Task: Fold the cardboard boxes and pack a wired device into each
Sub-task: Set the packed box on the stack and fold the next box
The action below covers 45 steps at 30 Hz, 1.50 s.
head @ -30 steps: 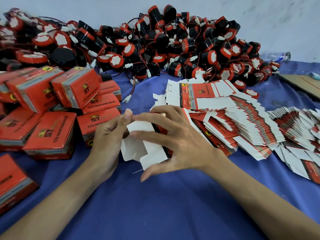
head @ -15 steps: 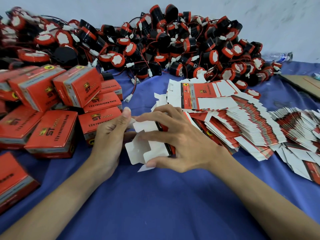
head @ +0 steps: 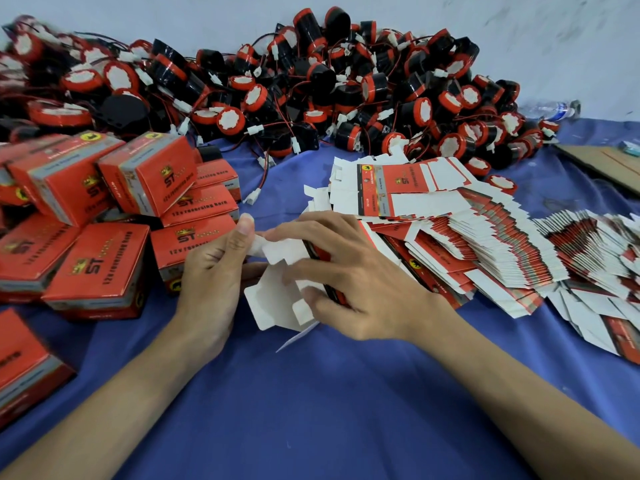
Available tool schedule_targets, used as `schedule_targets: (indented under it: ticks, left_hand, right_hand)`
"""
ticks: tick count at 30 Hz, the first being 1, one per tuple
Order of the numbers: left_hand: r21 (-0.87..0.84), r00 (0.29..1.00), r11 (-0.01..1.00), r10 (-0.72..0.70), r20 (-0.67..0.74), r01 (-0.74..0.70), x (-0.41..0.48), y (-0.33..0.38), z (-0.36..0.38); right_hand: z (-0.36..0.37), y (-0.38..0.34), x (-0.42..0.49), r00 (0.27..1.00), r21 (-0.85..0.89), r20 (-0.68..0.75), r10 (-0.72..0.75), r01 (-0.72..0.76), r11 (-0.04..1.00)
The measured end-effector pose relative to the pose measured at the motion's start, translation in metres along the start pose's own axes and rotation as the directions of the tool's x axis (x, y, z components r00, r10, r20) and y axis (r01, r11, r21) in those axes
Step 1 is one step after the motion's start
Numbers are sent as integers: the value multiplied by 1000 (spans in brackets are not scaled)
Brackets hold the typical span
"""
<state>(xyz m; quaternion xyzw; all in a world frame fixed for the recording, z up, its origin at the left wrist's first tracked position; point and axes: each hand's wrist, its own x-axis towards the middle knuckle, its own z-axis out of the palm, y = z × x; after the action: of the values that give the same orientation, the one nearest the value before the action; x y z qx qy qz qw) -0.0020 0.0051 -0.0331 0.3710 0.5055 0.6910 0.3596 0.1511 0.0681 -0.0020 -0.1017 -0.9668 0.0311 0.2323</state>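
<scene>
Two hands work one carton blank (head: 277,299) over the blue cloth (head: 311,410): the left hand (head: 211,282) holds its white flaps, thumb raised, while the right hand (head: 360,289) curls over the red body and pinches a flap. The box looks only half-formed; next, seemingly, tuck the bottom closed, then fetch a reversing horn (head: 230,121) from the heap behind.

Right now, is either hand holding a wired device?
No: the left hand and right hand both hold the part-folded box; the wired devices lie piled behind.
</scene>
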Motion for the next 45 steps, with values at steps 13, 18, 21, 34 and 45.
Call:
schedule_targets:
  ticks: [13,18,21,34,45]
  left_hand:
    - [-18,998,999,-47,46,48,0,-2,-3]
    - [-17,974,998,-47,224,52,1,-3,-6]
    - [12,947,1000,-19,322,16,1,-4,-9]
    - [-173,575,845,-181,798,506,3,5,-25]
    - [-307,824,898,-99,557,316,9,4,-20]
  right_hand:
    - [5,8,-1,999,-20,-13,-31,30,999]
    - [6,13,-2,990,13,-134,-36,38,999]
    - [7,15,-3,980,4,-191,-57,59,998]
    - [14,10,-3,892,104,-377,-248,307,946]
    - [27,12,0,861,196,-443,250,-179,964]
